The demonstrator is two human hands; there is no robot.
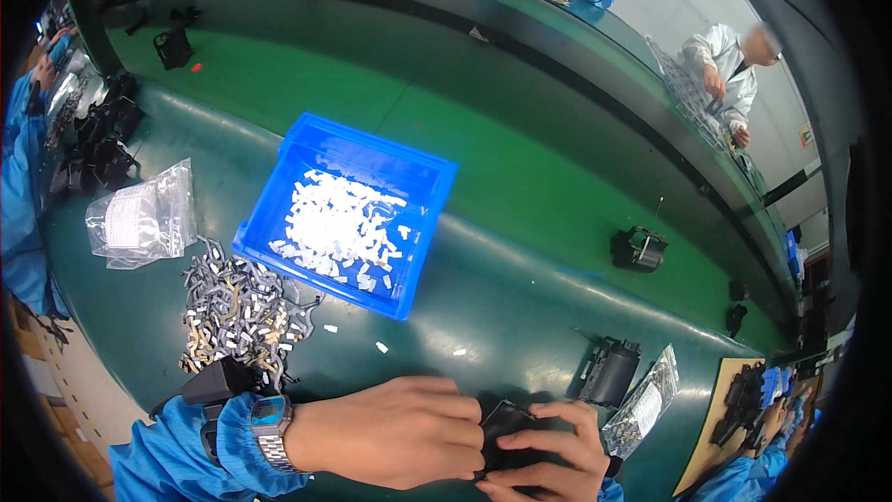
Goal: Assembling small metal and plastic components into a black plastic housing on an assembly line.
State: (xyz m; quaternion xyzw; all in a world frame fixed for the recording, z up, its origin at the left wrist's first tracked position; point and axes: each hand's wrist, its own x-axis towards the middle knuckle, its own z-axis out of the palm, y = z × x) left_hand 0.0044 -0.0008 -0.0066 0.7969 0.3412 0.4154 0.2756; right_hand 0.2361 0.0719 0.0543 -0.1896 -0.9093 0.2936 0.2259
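Close to the front edge, my right hand (557, 451) grips a small black plastic part (505, 420), its fingers bent round the right side. My left hand (400, 432) is closed, knuckles up, with its fingertips against the left side of the same part. What those fingertips pinch is hidden beneath the hand. A pile of short grey and tan cables with white connectors (243, 321) lies beyond my left wrist. Farther up, a blue bin (432, 223) holds a heap of small white pieces (339, 223).
Loose white pieces (382, 348) dot the bench (502, 297). Right of my hands are a black assembly (609, 372) and a clear bag (643, 409); another bag (139, 218) lies left. Beyond runs a green belt (530, 130) carrying a black unit (638, 249). Co-workers sit around.
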